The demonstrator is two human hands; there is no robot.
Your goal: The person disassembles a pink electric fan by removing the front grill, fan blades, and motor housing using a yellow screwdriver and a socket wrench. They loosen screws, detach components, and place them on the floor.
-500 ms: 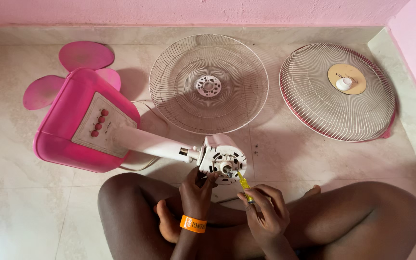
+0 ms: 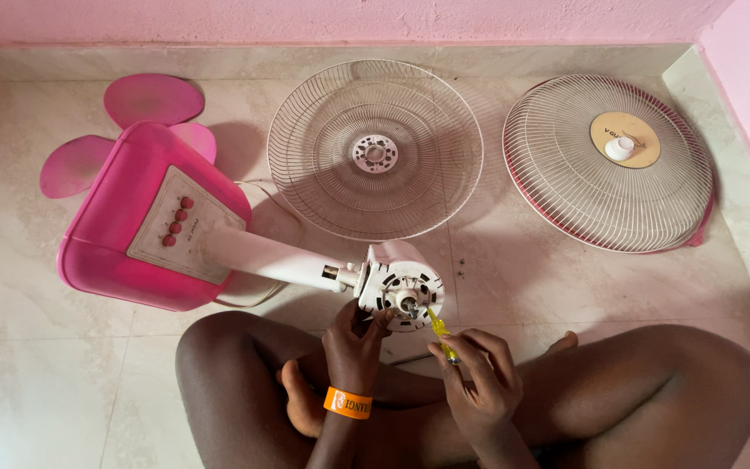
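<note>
fingers (image 2: pixel 470 352) gripping screwdriver (image 2: pixel 438 330), tip at motor (image 2: pixel 399 287)

Pale marbled tile floor (image 2: pixel 28 391), meeting a pink wall at the far edge. Lying on it:
- pink square plastic fan base (image 2: pixel 123 234) with button panel, tipped on its side, left;
- pink plastic fan blade (image 2: pixel 132 113), behind the base;
- white round wire fan guard (image 2: pixel 375 149), centre;
- white wire fan guard with pink rim and tan centre disc (image 2: pixel 608 163), right;
- small dark screws (image 2: pixel 460 260), between the guards.
</note>
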